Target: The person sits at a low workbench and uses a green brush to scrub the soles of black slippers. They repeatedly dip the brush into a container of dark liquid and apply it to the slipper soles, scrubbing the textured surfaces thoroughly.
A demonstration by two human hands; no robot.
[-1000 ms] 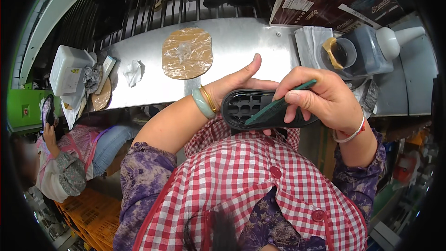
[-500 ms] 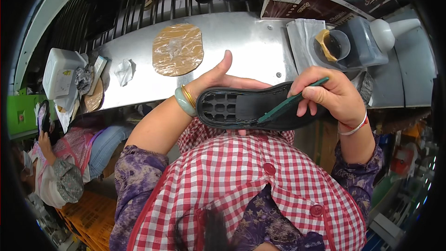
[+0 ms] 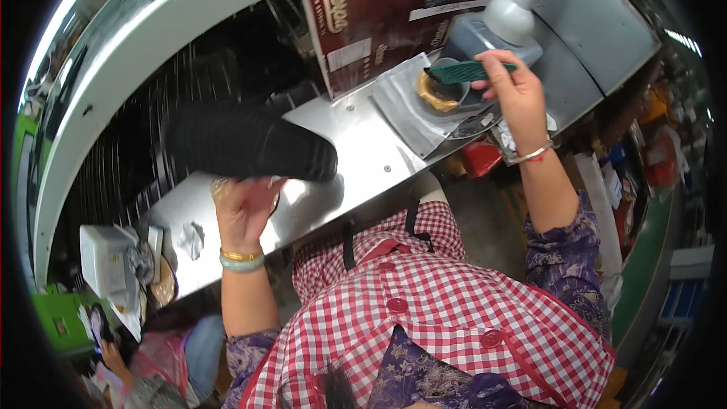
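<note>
Nearest the camera is the person's red-and-white checked apron (image 3: 454, 318) over purple patterned sleeves. The left hand (image 3: 244, 208), wearing a gold and a pale green bangle, grips a black rubber shoe sole (image 3: 250, 142) from below, holding it flat, ribbed side up, above the left part of the stainless steel bench (image 3: 356, 159), at its far edge before a dark barred conveyor (image 3: 129, 159). The right hand (image 3: 513, 83), with a thin bracelet at the wrist, pinches a green-handled brush (image 3: 462, 71) and holds it over a small round glue pot (image 3: 438, 91) near the bench's right end. To do this well, she should probably load the bristles lightly and wipe off excess on the pot's rim, keeping the sole level. Behind the pot stand a grey plastic jug (image 3: 500, 26) and a dark red cardboard box (image 3: 401, 7). A pale tray (image 3: 106, 261) and crumpled rag (image 3: 191, 238) lie at the bench's left end.
</note>
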